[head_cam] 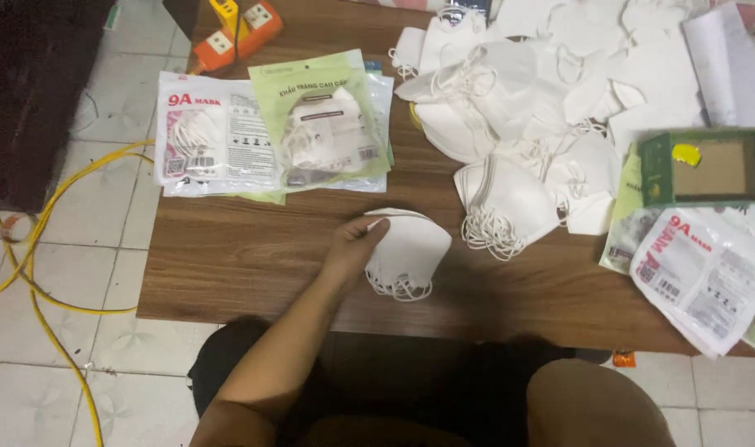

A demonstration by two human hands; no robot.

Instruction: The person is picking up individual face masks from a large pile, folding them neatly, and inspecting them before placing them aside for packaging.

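A hand (357, 244) pinches a soft white mask (406, 252).
It lies flat on the smooth brown wood counter (253, 265), thin loops hanging.

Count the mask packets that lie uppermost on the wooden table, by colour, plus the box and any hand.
Red-and-white printed plastic mask packets: 2
Green printed plastic mask packet: 1
Green cardboard box: 1
Left hand, its grip on a white folded fabric mask: 1
Total: 5
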